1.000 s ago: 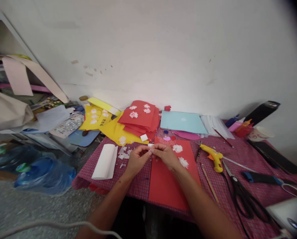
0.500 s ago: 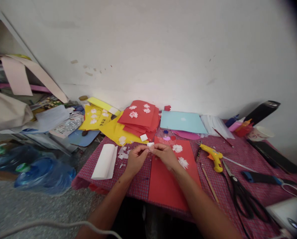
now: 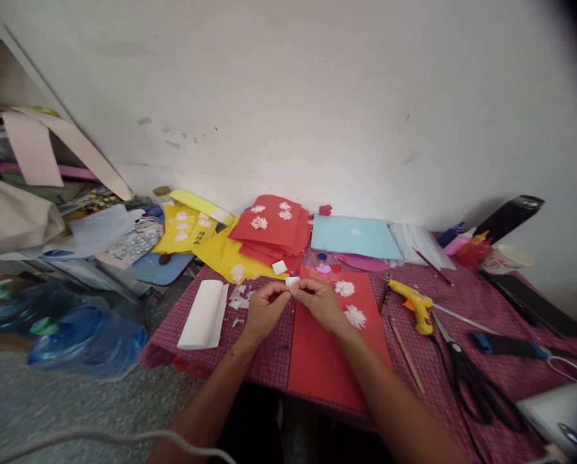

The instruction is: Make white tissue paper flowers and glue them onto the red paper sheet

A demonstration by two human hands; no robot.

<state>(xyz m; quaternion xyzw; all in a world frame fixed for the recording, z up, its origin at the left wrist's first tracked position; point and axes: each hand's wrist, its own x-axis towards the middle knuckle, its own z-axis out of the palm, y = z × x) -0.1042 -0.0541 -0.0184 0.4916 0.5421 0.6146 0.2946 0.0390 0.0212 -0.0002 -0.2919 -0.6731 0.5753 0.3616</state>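
A small white piece of paper (image 3: pixel 292 281) is pinched between the fingertips of my left hand (image 3: pixel 267 309) and my right hand (image 3: pixel 320 303). Both hands are closed and meet just over the left edge of a red sheet (image 3: pixel 329 367). Two white ruffled paper flowers (image 3: pixel 345 288) lie on that sheet, beside my right hand. Left of my left hand are torn white paper scraps (image 3: pixel 240 298) and a folded white paper (image 3: pixel 204 314). My fingers hide part of the small piece.
Red cards with flowers (image 3: pixel 269 222) and yellow sheets (image 3: pixel 184 229) lie at the back left, a light blue sheet (image 3: pixel 356 235) behind the hands. On the right are a yellow glue gun (image 3: pixel 416 303), black scissors (image 3: pixel 467 377), a wooden stick (image 3: pixel 408 354) and a black bottle (image 3: pixel 515 216).
My fingers have shifted slightly around the small white paper, which now looks a little flatter. Everything else on the table stays where it was.
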